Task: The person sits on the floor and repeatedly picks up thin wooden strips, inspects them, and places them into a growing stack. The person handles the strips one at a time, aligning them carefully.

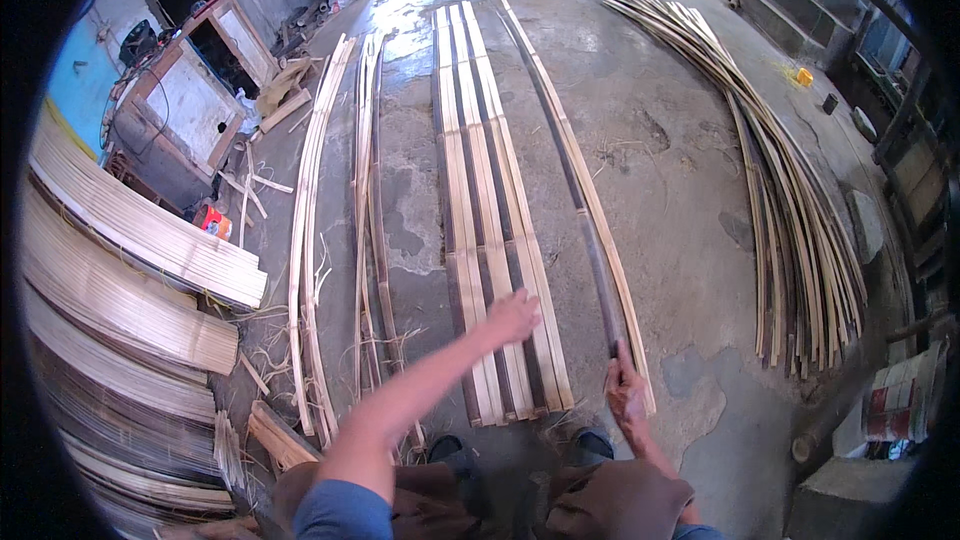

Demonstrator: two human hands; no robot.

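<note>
Long bamboo strips (489,145), pale and dark in turn, lie side by side on the floor in front of my feet. Over their near part is my left hand (512,318), fingers loosely apart and bent down, with nothing visible in it; whether it touches them I cannot tell. To the right of this row, my right hand (626,390) is closed round the near end of a long dark bamboo strip (598,275). A pale bamboo strip (603,230) runs along the dark one's right side, and its near end reaches past my fingers.
Narrow strips (312,240) and a second loose group (366,170) lie to the left. Stacked slat bundles (130,290) fill the far left. On the right is a curved heap of strips (790,200), with a bucket (893,402) nearer me. Concrete steps (810,10) stand at the back right.
</note>
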